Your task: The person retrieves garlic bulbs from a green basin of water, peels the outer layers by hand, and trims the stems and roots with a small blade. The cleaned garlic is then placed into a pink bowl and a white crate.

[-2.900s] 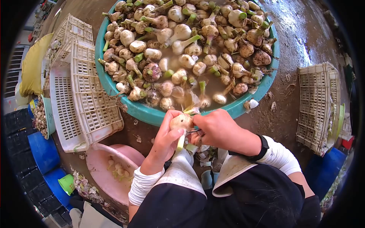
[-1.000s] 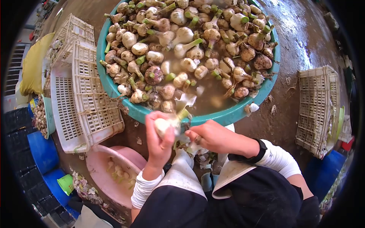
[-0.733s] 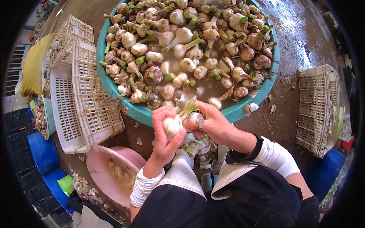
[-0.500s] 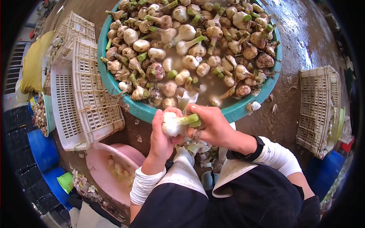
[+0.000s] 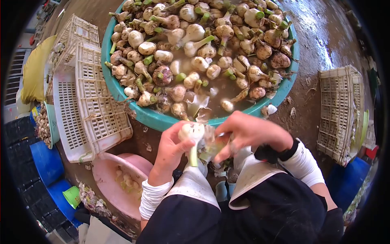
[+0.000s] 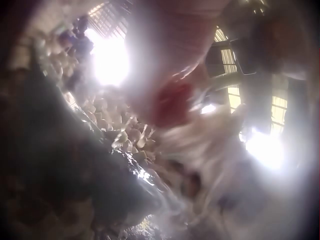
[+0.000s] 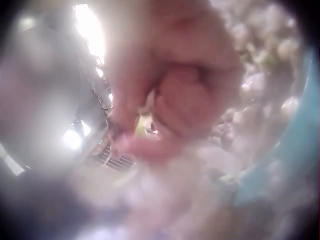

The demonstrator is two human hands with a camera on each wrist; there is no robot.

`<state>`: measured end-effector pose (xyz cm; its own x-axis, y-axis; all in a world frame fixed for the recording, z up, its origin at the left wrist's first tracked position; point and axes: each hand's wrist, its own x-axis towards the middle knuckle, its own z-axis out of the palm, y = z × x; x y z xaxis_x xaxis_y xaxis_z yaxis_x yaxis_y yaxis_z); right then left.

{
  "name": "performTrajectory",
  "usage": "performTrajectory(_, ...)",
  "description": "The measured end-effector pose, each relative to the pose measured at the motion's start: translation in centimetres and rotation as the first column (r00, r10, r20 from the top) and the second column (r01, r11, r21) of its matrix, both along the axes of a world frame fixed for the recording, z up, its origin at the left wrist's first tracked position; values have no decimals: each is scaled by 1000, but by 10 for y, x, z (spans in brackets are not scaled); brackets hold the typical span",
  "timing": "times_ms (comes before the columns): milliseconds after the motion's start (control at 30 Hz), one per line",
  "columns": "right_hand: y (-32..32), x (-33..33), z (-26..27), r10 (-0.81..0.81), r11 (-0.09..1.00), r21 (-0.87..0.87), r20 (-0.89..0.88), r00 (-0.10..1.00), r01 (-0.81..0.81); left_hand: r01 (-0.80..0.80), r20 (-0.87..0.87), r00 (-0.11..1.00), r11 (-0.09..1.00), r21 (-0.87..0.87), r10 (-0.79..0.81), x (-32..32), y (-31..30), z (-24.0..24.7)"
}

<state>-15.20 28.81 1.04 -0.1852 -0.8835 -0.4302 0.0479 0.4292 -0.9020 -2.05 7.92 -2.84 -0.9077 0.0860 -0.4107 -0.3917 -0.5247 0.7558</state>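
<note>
A white garlic bulb with its green stem pointing down is gripped by my left hand, thumb across its lower side. Just right of it my right hand, partly blurred, pinches loose pale skins between curled fingers and thumb. The right wrist view shows the right hand with its fingers bent close around a greenish-white scrap. Blur in the left wrist view hides the left hand's hold. Beyond both hands stands a teal tub of garlic bulbs in muddy water.
White plastic crates stand at the left, another crate at the right. A pink basin with some peeled bulbs is at the lower left, near blue tubs and a green container. Peelings lie between the knees.
The bulb in my left hand has turned from stem rightward to stem downward. My right hand has moved right, away from the bulb, with loose skins at its fingers.
</note>
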Motion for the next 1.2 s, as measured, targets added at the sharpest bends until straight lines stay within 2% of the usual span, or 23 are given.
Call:
performTrajectory(33, -1, 9, -6, -101, 990, -118, -257, 961, 72, 10, -17, 1000, 1000, 1, -10, 0, 0, 0)
performTrajectory(67, -5, 15, 0, -328, 941, -189, -305, 894, 281, 14, -37, 999, 1000, 0, -14, -1, 0, 1)
performTrajectory(100, -11, 19, -5, -383, 920, -252, -412, 827, 301, 7, -36, 999, 1000, -4, -7, -1, 3, 3)
performTrajectory(133, -16, 24, -11, -448, 891, -318, -503, 739, 324, 46, 57, 998, 995, -86, -41, -3, 7, 8)
performTrajectory(167, -18, 27, -11, -457, 887, -319, -499, 737, 334, 95, 151, 986, 982, -162, -71, -6, 10, 12)
performTrajectory(300, -17, 28, -14, -408, 913, -262, -533, 741, 313, 75, 108, 993, 981, -176, -56, -10, 22, 18)
performTrajectory(367, -17, 30, -13, -387, 922, -238, -575, 721, 304, 18, 175, 984, 1000, -18, -15, -12, 24, 19)
performTrajectory(433, -18, 34, -5, -201, 979, -167, -720, 664, 116, 65, 163, 985, 998, 5, -65, -10, 16, 13)
performTrajectory(467, -17, 32, -6, -201, 979, -166, -720, 664, 116, 113, 150, 982, 993, 25, -115, -9, 10, 11)
performTrajectory(533, -12, 20, -15, -370, 924, -315, -584, 723, 219, 165, 96, 982, 986, -13, -163, -10, 2, 13)
performTrajectory(567, -9, 7, -30, -547, 836, -374, -516, 659, 402, 212, 41, 977, 976, -57, -210, -10, -1, 13)
performTrajectory(600, -3, -4, -34, -602, 789, -258, -503, 620, 557, 204, 42, 979, 977, -57, -202, -9, 0, 13)
performTrajectory(667, 4, -10, -21, -480, 874, -156, -423, 769, 460, 106, 96, 990, 993, -59, -100, -10, 2, 13)
performTrajectory(733, -1, 4, -13, -394, 911, -245, -285, 874, 331, 149, 79, 986, 987, -56, -144, -11, 4, 15)
performTrajectory(767, -6, 13, -14, -389, 910, -247, -229, 892, 333, 121, 99, 988, 992, -35, -117, -13, 9, 19)
performTrajectory(867, -16, 23, -19, -421, 895, -320, -371, 828, 311, 104, 129, 986, 994, 41, -108, -13, 12, 22)
performTrajectory(967, -18, 24, -21, -370, 896, -365, -294, 881, 255, 175, 5, 984, 962, -210, -178, -7, 7, 5)
performTrajectory(1000, -18, 26, -20, -369, 896, -365, -296, 881, 253, 173, 3, 984, 962, -210, -177, -5, 6, 4)
performTrajectory(1067, -19, 32, -20, -313, 938, -278, -421, 851, 208, 228, -57, 953, 827, -514, -298, -7, 6, 8)
performTrajectory(1133, -18, 35, -22, -297, 945, -265, -462, 836, 190, 223, -71, 953, 838, -498, -296, -8, 6, 5)
performTrajectory(1200, -18, 34, -21, -359, 919, -320, -437, 825, 231, 214, -88, 953, 848, -484, -290, -9, 8, 7)
